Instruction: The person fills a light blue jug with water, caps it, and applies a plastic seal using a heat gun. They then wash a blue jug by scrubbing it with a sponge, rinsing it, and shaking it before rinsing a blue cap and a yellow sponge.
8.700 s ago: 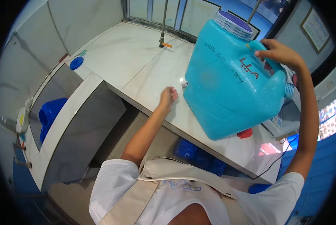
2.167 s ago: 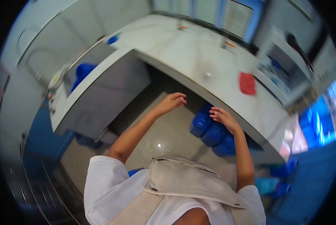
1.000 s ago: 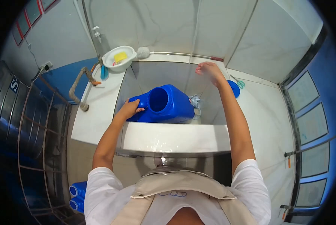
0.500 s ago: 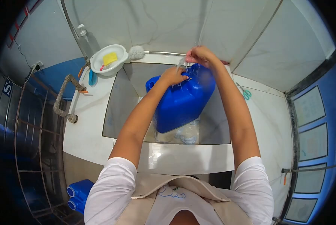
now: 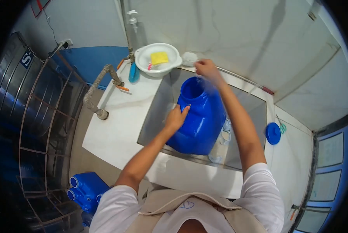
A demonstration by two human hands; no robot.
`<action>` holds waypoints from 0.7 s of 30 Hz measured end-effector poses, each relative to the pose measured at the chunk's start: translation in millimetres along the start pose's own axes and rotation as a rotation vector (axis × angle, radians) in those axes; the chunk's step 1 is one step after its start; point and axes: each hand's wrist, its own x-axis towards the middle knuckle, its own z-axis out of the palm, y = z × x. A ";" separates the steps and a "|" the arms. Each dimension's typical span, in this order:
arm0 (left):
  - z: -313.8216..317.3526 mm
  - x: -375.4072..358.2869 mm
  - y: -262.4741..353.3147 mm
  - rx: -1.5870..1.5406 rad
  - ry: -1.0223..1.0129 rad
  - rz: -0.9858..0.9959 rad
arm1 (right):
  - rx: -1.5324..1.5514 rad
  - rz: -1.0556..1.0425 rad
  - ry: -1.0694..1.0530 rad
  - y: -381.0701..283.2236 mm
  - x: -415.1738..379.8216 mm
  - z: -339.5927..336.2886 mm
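My left grip (image 5: 176, 118) lies flat, fingers spread, against the side of the large dark-blue plastic jug (image 5: 199, 118), steadying it without closing around it. My right grip (image 5: 206, 69) is blurred above the jug's open mouth; I cannot tell how far its fingers are closed or whether it holds anything. The jug stands tilted in the steel sink (image 5: 158, 106) at the centre of the frame. A white bowl with a yellow sponge (image 5: 159, 59) sits on the desk (image 5: 119, 124) at upper centre, a round blue cap (image 5: 273, 133) at right.
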 end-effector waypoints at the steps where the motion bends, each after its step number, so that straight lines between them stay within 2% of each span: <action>1: 1.9 -1.1 -9.6 -0.030 0.044 -0.064 | -0.122 -0.106 0.043 -23.4 15.3 31.1; 2: 4.3 -3.8 -17.9 -0.031 0.049 -0.068 | -0.234 -0.249 0.151 -23.0 43.6 68.8; 3: 6.9 -5.3 -25.3 -0.078 0.107 -0.065 | -0.291 -0.254 0.105 -35.6 62.8 95.0; 5: 5.0 -4.3 -35.0 -0.127 0.169 -0.063 | -0.399 -0.106 0.035 -48.9 91.0 139.0; 6: 1.1 -8.4 -35.0 -0.181 0.147 -0.098 | -0.399 -0.102 0.031 -43.7 100.1 154.3; 8: -1.5 -4.9 -42.3 -0.230 0.115 -0.123 | -0.487 0.039 0.047 -31.8 115.5 171.4; 9: 2.0 -3.2 -50.4 -0.256 0.083 -0.186 | -0.515 0.004 0.111 -31.0 117.4 172.3; 11: 4.6 -9.2 -56.5 -0.286 0.034 -0.263 | -0.555 -0.038 0.121 -42.1 113.0 156.5; 14: -1.7 -4.3 -43.3 -0.248 0.080 -0.221 | -0.542 -0.124 0.154 -49.8 97.7 124.3; 18: -4.2 0.4 -35.3 -0.092 0.103 -0.163 | -0.326 -0.387 0.470 -22.9 68.6 51.0; 20: 2.6 5.2 -39.9 -0.160 0.077 -0.229 | -0.378 -0.334 0.414 25.8 39.6 17.6; 21: 6.6 6.6 -40.6 -0.153 0.075 -0.219 | -0.276 -0.200 0.195 72.8 32.1 15.8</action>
